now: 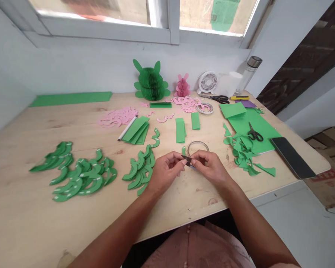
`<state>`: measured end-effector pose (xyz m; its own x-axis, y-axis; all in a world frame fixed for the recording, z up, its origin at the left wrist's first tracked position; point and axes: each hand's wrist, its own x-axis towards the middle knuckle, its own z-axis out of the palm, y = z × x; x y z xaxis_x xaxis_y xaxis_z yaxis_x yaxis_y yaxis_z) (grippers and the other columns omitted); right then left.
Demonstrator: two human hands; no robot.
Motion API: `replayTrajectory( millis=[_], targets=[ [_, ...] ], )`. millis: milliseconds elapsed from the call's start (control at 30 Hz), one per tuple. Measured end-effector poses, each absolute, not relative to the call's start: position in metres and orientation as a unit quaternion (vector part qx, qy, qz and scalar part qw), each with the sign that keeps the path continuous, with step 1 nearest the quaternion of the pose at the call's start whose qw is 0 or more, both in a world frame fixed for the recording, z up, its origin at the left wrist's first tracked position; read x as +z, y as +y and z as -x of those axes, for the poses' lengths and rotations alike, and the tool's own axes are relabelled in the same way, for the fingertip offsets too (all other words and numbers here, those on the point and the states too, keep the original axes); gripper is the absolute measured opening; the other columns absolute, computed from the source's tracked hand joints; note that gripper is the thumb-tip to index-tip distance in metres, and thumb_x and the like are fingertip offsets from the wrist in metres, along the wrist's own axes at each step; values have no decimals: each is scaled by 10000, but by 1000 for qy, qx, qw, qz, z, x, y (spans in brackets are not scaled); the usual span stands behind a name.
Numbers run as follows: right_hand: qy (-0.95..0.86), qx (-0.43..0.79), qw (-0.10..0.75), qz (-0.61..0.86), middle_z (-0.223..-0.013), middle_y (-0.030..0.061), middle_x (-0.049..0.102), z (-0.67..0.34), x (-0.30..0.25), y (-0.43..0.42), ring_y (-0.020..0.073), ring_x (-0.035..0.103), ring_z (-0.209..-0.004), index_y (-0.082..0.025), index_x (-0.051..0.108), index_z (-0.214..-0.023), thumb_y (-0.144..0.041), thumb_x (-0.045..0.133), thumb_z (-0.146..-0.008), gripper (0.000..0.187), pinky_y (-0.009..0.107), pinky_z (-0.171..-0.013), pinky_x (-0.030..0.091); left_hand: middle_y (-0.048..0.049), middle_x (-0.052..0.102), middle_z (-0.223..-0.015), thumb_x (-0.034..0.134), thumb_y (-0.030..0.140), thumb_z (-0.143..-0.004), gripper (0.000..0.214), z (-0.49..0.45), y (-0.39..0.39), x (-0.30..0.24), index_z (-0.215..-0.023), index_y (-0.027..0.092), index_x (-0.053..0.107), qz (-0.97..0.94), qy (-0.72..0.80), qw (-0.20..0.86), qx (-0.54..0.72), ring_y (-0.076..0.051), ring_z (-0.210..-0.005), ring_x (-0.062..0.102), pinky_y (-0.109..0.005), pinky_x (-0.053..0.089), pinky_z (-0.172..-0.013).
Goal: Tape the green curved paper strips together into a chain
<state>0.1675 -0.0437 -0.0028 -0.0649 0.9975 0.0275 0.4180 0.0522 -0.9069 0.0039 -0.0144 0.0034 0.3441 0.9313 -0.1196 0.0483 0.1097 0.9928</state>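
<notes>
Pinching 1 end each, grips nearly closed, left hand (170, 166) and right hand (209, 166) hold a dark piece (188, 159) between them, long axis crosswise.

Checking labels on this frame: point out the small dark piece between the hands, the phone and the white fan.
Small dark piece (187, 159): head view, its visible middle.
Phone (293, 157): head view, its dark upper face.
White fan (208, 81): head view, its front grille.

A small dark piece (187, 159) slants between the left hand (169, 166) and right hand (209, 165). Both pinch it, partly hiding it.
</notes>
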Motion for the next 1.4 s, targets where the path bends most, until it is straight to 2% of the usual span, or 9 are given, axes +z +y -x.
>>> replayTrajectory(
  millis=[300,1400],
  targets=[
    [-649,372,375,548,-654,-10,570,-162,-5,-44,101,453,-562,-169,627,-775,-220,534,-792,107,214,-518,343,-5,628,-587,656,277,-661,140,-4,-13,-8,-642,138,646,-566,457,574,376,-106,-524,524,-216,395,-511],
    [-643,352,390,556,-645,-9,568,-164,-6,-44,88,435,-550,-151,641,-747,-193,556,-768,97,211,-498,310,18,593,-594,566,198,-667,86,-3,-13,-5,-632,142,622,-571,429,587,381,-95,-539,493,-200,365,-525]
  ],
)
